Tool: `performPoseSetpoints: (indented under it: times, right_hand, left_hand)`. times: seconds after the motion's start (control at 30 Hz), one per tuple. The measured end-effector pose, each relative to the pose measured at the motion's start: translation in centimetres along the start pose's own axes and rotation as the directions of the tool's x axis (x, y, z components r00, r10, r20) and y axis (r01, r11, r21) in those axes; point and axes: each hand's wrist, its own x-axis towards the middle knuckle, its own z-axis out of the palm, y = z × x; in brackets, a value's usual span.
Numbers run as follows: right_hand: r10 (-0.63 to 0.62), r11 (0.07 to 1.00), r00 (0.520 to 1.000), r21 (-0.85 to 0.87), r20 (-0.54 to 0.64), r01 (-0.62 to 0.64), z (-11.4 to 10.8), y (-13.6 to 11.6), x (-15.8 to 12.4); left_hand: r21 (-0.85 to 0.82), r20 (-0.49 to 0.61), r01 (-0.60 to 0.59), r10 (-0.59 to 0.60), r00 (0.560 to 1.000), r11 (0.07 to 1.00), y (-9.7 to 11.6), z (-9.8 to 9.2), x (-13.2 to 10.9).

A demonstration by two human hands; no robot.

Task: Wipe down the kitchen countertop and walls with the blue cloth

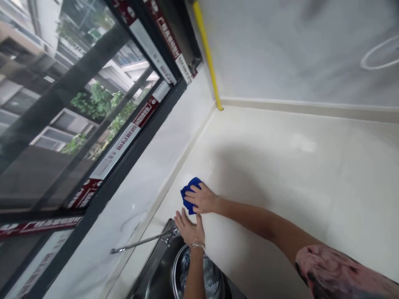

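My right hand (203,199) presses down on a blue cloth (188,192) on the cream countertop (296,166), near the back edge by the window sill. Its fingers are curled over the cloth. Just below it, my left hand (188,227) lies flat on the counter with fingers spread, holding nothing. It wears a bracelet at the wrist and rests at the rim of the steel sink (158,270). The two hands almost touch.
A slim steel faucet (141,242) reaches out beside the sink. A round metal bowl (195,276) sits in the basin. A yellow pipe (206,54) runs down the wall corner. A large dark-framed window (77,108) shows buildings and trees.
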Motion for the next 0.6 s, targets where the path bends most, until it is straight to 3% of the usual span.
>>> performPoseSetpoints:
  times: [0.13,0.23,0.37,0.5,0.6]
  right_hand:
    - [0.207,0.977,0.976,-0.039,-0.062,-0.209,-4.0,5.0,-5.6]
    - [0.405,0.907,0.910,-0.085,-0.090,-0.412,-7.3,8.3,-11.1]
    - [0.553,0.795,0.825,-0.222,-0.115,-0.564,-11.9,11.3,-20.6]
    - [0.754,0.522,0.621,-0.378,-0.213,-0.764,-17.1,13.9,-30.6]
    - [0.819,0.290,0.450,-0.421,-0.355,-0.860,-20.5,16.0,-35.5]
  left_hand:
    - [-0.008,0.025,0.017,-0.017,1.000,1.000,0.5,-0.2,0.5]
    - [-0.005,0.043,0.045,-0.045,0.998,0.999,1.0,-0.6,0.7]
    - [0.009,0.053,0.057,-0.058,0.997,0.998,1.5,-0.9,0.9]
    - [0.003,0.052,0.060,-0.060,0.997,0.998,2.0,-0.9,1.2]
    - [0.004,0.048,0.063,-0.063,0.997,0.998,2.1,-0.8,1.1]
